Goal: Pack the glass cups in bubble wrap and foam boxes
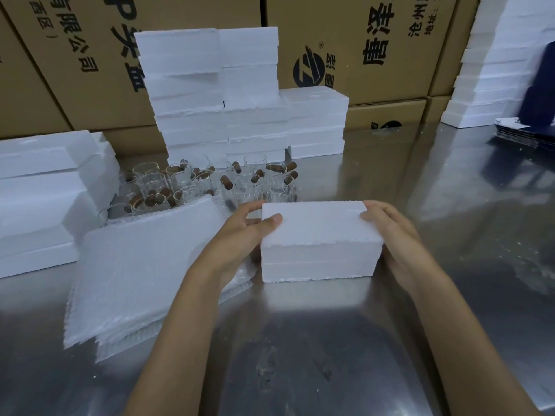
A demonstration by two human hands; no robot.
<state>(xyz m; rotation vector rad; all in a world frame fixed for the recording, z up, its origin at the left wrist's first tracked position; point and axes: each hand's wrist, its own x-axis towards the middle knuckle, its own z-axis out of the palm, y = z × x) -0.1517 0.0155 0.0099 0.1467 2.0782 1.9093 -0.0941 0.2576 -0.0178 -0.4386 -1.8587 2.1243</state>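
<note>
The left hand [240, 232] and right hand [387, 226] grasped opposite ends of a closed foam box [318, 241] on the steel table [450, 295], presumably packed, while many glass cups [210, 184] behind the bubble wrap [144, 265] remained unwrapped.

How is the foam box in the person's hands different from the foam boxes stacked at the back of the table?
The foam box in the hands stands alone on the metal table, near the person; the stacked boxes sit piled in columns against the cardboard cartons. The left hand and right hand grip the near box at its ends; nothing touches the stack. Both are white foam, closed, with a seam between lid and base.
</note>
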